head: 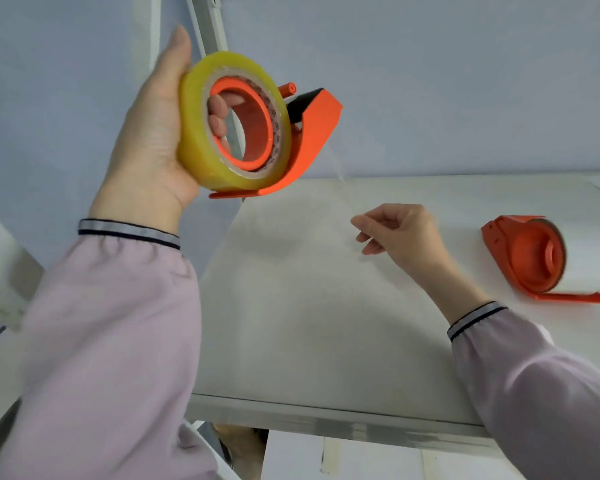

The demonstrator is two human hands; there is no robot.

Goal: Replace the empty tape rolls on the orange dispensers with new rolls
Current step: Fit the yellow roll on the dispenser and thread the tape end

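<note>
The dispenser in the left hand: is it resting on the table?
No. The left hand holds the orange dispenser with its yellowish tape roll up in the air, clear of the white table.

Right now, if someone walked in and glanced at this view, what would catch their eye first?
Most striking is the orange dispenser raised at upper left, loaded with a yellowish tape roll, gripped by the left hand with fingers through the core. Next, the right hand lower down over the white table, pinching what looks like a clear strip of tape. A second orange dispenser with a white roll lies at the table's right edge.
</note>
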